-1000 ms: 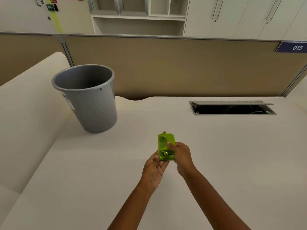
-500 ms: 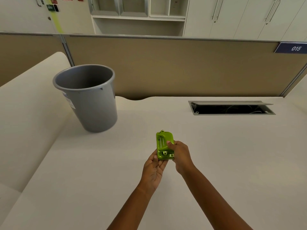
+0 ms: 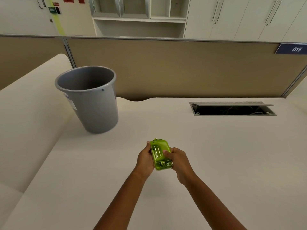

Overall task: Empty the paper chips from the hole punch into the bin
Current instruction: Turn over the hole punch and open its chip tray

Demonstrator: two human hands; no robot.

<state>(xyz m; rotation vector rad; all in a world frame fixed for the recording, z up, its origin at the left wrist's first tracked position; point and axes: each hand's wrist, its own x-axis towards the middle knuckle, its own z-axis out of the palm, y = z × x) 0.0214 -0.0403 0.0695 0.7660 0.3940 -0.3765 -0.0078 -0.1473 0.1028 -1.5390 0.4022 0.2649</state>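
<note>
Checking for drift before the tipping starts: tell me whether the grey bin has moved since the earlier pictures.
No. The bin stands at the same spot on the desk, just left of the notch in its back edge.

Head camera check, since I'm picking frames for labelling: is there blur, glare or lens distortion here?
Head view: wide-angle bending curves the beige partition's top rail and leans the grey plastic bin; lighting is soft and even, with faint shadows and no strong glare; the bin's base and label look slightly smeared; the green plastic hole punch between left hand and right hand stays fairly sharp.
</note>
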